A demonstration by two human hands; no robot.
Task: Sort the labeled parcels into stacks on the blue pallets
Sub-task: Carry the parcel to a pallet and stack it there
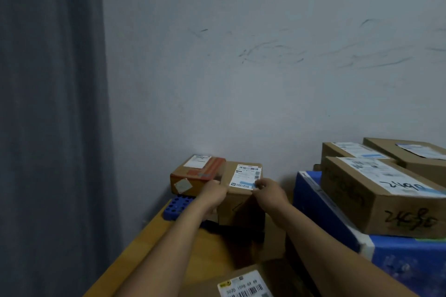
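Note:
A brown cardboard parcel (242, 202) with a white shipping label on top stands near the wall. My left hand (212, 194) grips its left top edge and my right hand (269, 189) grips its right top edge by the label. Just left of it sits a second parcel (193, 177) with red tape and a label, resting on a blue pallet (177, 206) with round holes. What lies under the held parcel is hidden by my arms and shadow.
To the right, three labeled cardboard boxes (376, 198) are stacked on a large blue box (407, 263). Another labeled parcel (243, 284) lies at the bottom edge. A wooden surface (149, 248) runs below. A grey curtain (48, 128) hangs left, a white wall behind.

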